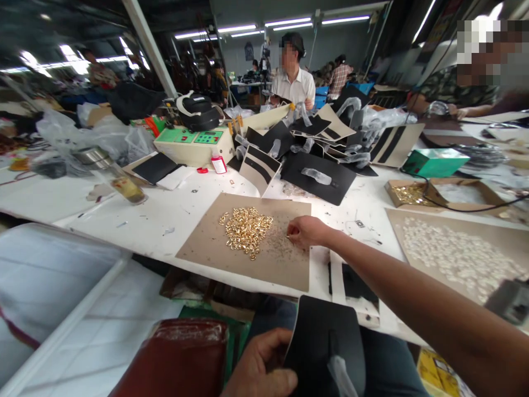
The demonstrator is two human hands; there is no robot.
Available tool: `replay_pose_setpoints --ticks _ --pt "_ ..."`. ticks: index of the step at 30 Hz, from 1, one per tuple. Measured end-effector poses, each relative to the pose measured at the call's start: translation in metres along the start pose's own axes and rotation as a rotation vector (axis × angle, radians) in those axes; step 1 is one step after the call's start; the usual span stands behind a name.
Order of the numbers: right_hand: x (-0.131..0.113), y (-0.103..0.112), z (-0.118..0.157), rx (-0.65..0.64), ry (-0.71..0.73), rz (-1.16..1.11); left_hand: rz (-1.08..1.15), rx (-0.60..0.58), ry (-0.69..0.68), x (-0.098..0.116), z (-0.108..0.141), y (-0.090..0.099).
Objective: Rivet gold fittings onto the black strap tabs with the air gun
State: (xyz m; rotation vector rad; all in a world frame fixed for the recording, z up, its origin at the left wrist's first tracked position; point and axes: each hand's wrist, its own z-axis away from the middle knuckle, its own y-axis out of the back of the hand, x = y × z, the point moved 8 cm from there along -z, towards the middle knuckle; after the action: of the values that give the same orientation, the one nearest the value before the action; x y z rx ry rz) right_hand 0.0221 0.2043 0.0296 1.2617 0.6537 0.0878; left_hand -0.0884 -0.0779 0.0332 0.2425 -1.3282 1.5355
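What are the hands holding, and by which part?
The left hand grips the flat black rectangular panel by its left edge; whether the right hand pinches anything cannot be told.

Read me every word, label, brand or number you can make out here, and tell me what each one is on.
No text is clear enough to quote.
Green control panel on the cream machine: markings too small and blurred to read.
Red-and-white bottle: label too small to read.
Yellow packet, lower right: print too blurred to read.
Black panel in the left hand: no lettering shows.
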Motion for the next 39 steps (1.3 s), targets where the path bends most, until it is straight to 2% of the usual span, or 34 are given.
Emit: replay_pose_setpoints --ticks 4,9,13,16,21,26,30,34,39 --pt "0.017 0.014 0.025 0.042 -0.099 -0.045 -0.014 -0.008 -0.006 -0.002 0.000 -0.001" --pt "0.054 0.032 0.105 0.152 -0.205 -0.157 0.025 0.042 0.031 -0.008 -0.001 0.009" --pt "0.079 0.020 0.166 0.177 -0.338 -0.214 0.011 0.048 0.073 -0.011 -0.006 0.011" --pt "0.080 0.008 0.189 0.183 -0.390 -0.185 -0.033 0.017 0.079 -0.010 -0.012 0.007" --pt "0.067 0.006 0.195 0.184 -0.413 -0.057 -0.074 -0.018 0.077 -0.009 -0.018 -0.001" --pt "0.067 0.011 0.192 0.090 -0.499 -0.005 -0.089 -0.036 0.088 -0.013 -0.021 -0.005" --pt "0.065 0.013 0.189 0.049 -0.502 0.013 -0.070 -0.053 0.099 -0.017 -0.023 -0.008" --pt "0.063 0.012 0.187 0.042 -0.432 0.023 -0.093 -0.052 0.075 -0.015 -0.024 -0.009" --pt "0.059 0.008 0.187 0.128 -0.272 -0.016 -0.060 -0.044 0.071 -0.016 -0.024 -0.008"
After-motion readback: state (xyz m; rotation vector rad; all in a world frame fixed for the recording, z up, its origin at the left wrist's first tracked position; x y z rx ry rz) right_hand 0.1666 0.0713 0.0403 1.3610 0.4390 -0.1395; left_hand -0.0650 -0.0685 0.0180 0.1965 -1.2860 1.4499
